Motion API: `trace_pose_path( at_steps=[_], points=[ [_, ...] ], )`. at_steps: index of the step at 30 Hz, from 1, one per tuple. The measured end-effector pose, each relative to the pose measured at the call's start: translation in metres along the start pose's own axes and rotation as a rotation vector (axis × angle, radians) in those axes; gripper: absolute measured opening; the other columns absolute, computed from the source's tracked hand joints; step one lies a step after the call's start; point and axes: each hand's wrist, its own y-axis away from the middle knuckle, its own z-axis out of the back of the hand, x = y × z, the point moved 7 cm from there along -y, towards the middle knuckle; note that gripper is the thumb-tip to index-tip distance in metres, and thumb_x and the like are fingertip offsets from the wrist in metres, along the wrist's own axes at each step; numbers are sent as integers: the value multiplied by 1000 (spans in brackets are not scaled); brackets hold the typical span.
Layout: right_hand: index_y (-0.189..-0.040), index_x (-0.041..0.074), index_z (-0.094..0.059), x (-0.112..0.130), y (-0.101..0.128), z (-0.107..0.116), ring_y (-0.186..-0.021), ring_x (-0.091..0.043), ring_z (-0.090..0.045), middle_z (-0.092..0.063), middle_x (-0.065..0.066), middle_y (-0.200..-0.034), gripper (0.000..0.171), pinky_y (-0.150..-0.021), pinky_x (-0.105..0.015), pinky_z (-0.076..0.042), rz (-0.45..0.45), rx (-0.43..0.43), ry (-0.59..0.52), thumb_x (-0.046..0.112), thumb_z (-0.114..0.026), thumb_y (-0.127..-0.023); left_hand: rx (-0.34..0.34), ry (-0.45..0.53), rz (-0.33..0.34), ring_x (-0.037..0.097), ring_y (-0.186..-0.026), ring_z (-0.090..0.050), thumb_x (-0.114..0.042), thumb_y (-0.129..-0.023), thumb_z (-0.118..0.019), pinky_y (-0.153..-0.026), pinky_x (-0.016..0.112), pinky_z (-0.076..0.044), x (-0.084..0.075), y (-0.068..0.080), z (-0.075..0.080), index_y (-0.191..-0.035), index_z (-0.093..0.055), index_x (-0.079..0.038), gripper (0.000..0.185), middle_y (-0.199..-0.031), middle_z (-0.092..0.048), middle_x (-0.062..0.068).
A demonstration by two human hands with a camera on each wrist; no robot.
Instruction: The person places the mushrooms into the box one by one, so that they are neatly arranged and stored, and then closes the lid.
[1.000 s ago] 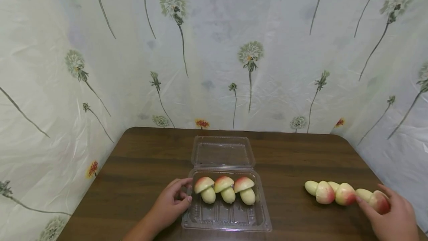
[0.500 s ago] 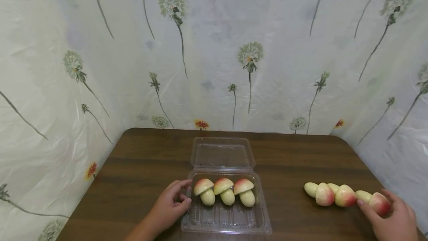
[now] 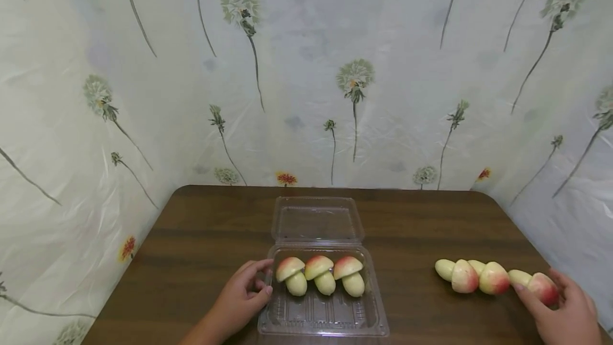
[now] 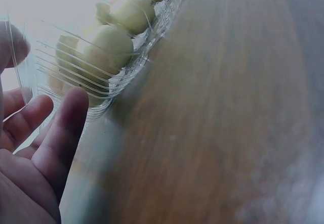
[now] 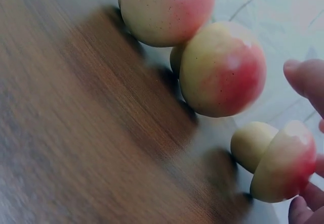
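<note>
In the head view, a clear plastic container [image 3: 378, 302] lies with its hinged lid folded back. Three mushroom-shaped pieces [image 3: 324, 282], cream-stemmed with red-tinged caps, sit in a row inside it. My left hand [image 3: 241, 296] holds the container's left rim with thumb and index finger; the left wrist view shows the thumb [image 4: 68, 128] by the ribbed wall. At the right, three similar mushrooms [image 3: 464, 277] lie sideways on the table in a line. Around the rightmost mushroom [image 5: 283, 163], my right hand [image 3: 567, 310] has fingers beside the cap; its thumb [image 5: 306, 80] stands apart from it.
The brown wooden table [image 3: 215, 222] has rounded far corners. A curtain with dandelion prints [image 3: 297, 68] rises behind it and along both sides. The transparent lid [image 3: 318, 220] lies flat behind the container.
My right hand has shifted slightly to the right, its fingers lower beside the rightmost mushroom's cap. The left hand and the container keep their places; the head view has moved a little.
</note>
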Motion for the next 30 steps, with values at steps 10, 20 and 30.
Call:
trace_pose_path(
  at_steps=[10,20,30],
  points=[
    [-164,-5,-13,-2,-4,-3,-148,-58,-27,-19,-36,-166,99,-128,-41,-24,-53,30,-36,51,-63,-100,-7,-13,-18,10,-89,-63,-4,-94,-73,-70,21,-59,-2,1,1,-143,-59,-7,51,-126,-58,12],
    [-165,-3,-11,-21,-11,-7,-149,-14,-32,-26,-41,-161,99,-84,1,-29,-44,48,-94,48,-66,-100,-3,-8,-4,10,-90,-63,-5,-95,-73,-70,21,-59,-2,1,1,-144,-58,-7,51,-127,-57,12],
    [-159,-12,-21,-25,-18,-8,-94,26,-23,-40,-44,-148,96,-62,-4,-31,11,71,-50,48,-67,-99,0,-13,7,9,-89,-63,-5,-95,-73,-70,21,-58,-2,2,1,-143,-59,-8,51,-126,-57,12]
  ],
)
